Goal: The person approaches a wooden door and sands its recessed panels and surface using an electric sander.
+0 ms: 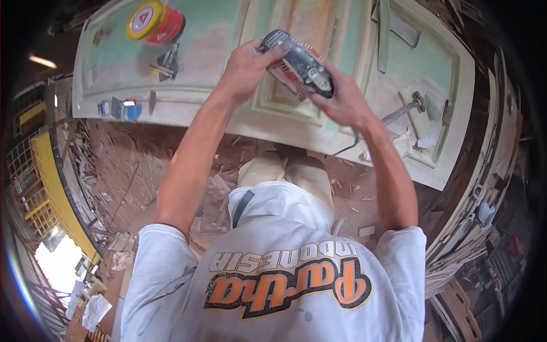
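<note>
A dark power tool with red parts (301, 64) is held up over the middle of a pale green and cream panelled board (216, 108). My left hand (250, 64) grips its upper left end, the thumb lying across the casing. At the lower right end, my right hand (341, 98) is closed round the tool, and a dark cord hangs down beside that wrist. The underside of the tool is mostly hidden.
On the board's left lie a red can with a yellow lid (165, 25), a dirty scraper (168, 64) and a blue item (134, 110). A hammer (419, 101) rests at the right. Wood scraps litter the floor (142, 165).
</note>
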Available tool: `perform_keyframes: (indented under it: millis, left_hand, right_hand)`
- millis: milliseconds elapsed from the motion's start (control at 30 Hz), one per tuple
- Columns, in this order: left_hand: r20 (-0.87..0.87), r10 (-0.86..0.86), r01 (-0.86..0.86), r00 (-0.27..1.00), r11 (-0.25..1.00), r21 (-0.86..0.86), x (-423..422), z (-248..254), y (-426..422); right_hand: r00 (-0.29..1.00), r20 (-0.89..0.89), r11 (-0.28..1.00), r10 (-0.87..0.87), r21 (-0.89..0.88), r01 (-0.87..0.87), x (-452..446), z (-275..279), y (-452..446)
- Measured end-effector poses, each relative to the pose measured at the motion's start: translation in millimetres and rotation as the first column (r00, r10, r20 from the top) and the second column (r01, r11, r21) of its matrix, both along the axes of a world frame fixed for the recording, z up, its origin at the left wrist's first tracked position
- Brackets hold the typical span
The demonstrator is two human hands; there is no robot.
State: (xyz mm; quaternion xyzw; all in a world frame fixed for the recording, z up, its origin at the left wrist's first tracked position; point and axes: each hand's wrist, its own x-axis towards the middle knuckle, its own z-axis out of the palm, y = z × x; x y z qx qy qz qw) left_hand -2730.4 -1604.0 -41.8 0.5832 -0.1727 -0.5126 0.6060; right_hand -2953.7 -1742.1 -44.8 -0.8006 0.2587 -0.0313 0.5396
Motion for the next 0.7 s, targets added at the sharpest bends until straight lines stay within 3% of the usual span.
perform_keyframes:
  millis: [67,133,200,267,333,400,467,533,567,700]
  left_hand:
    - [0.006,-0.034,0.033,0.999,0.992,0.125,4.7,-6.4,19.6]
    - [-0.043,-0.065,0.067,0.997,0.995,0.070,6.8,-15.6,27.9]
    - [-0.078,-0.041,0.047,0.996,0.995,0.084,2.4,-27.4,39.0]
    - [-0.255,0.032,-0.018,0.966,0.998,0.056,-1.5,-33.2,50.0]
    - [-0.278,0.041,-0.036,0.960,0.999,0.022,-11.7,-31.9,62.6]
    - [-0.380,0.067,-0.122,0.922,0.985,-0.121,-34.0,-35.0,81.3]
    - [-0.411,0.116,-0.170,0.904,0.981,-0.097,-62.4,-30.0,100.1]
    - [-0.468,0.190,-0.310,0.863,0.930,-0.195,-99.7,-41.1,115.9]
    - [-0.449,0.210,-0.333,0.868,0.918,-0.216,-115.7,-41.2,121.2]
    - [-0.205,0.232,-0.268,0.951,0.949,-0.168,-161.0,-28.8,127.7]
  right_hand:
    - [0.993,-0.096,0.997,0.076,-0.016,-0.078,2.9,15.8,-2.0]
    - [0.974,-0.174,0.987,0.142,-0.047,-0.153,2.9,16.2,-4.0]
    - [0.963,-0.126,0.949,0.238,-0.182,-0.258,-0.2,7.3,-4.7]
    - [0.958,-0.125,0.930,0.259,-0.237,-0.282,-0.5,15.7,0.8]
    - [0.942,-0.196,0.871,0.271,-0.366,-0.327,-0.7,39.4,8.5]
    - [0.904,-0.298,0.846,0.307,-0.351,-0.403,-0.5,64.8,17.5]
    - [0.823,-0.469,0.783,0.321,-0.357,-0.509,-3.1,86.0,23.1]
    - [0.735,-0.584,0.661,0.344,-0.406,-0.632,-11.9,92.8,25.8]
    - [0.666,-0.655,0.609,0.356,-0.378,-0.697,-11.6,101.8,26.6]
    - [0.618,-0.574,0.444,0.537,-0.430,-0.786,-19.9,94.5,1.3]
